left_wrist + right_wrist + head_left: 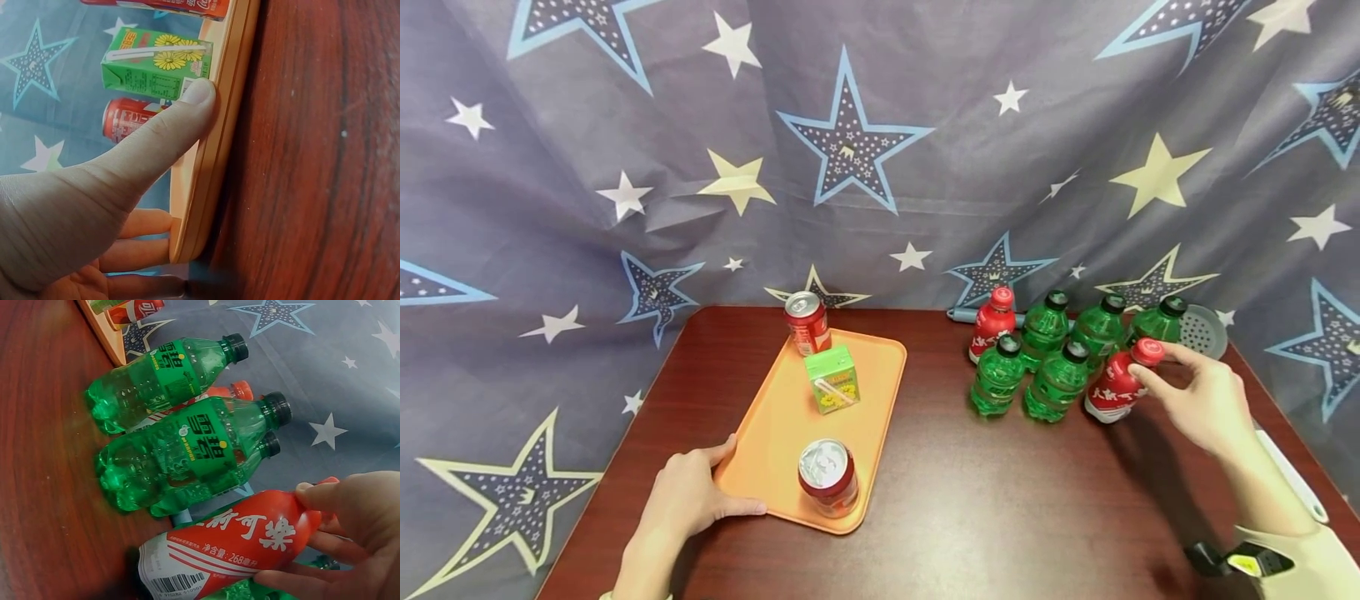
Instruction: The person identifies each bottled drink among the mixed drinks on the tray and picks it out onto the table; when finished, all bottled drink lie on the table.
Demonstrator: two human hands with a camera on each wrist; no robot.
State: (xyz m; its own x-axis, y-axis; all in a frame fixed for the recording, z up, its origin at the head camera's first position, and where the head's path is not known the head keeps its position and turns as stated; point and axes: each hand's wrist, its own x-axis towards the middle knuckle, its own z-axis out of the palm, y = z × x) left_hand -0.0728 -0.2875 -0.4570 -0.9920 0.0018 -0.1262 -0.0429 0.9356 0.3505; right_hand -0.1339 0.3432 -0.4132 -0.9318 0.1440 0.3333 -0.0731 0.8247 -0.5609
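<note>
My right hand (1206, 408) grips a red cola bottle (1115, 386) near its neck, thumb on one side and fingers on the other. Printed white lettering and a barcode show on that bottle's label in the right wrist view. At the near left corner of an orange tray (775, 433), my left hand (688, 492) holds the rim between thumb and fingers. On the tray, a green juice carton (833, 382) with a straw stands between two red drink cans, one (807, 325) at the far end and one (829, 483) at the near end.
Several green soda bottles (1055, 383) with black caps cluster left of the held bottle, beside another red bottle (992, 323). Behind them lies a utensil with a grey perforated head (1204, 332). A white handle (1288, 475) lies near the table's right edge. A starry curtain (880, 233) hangs behind.
</note>
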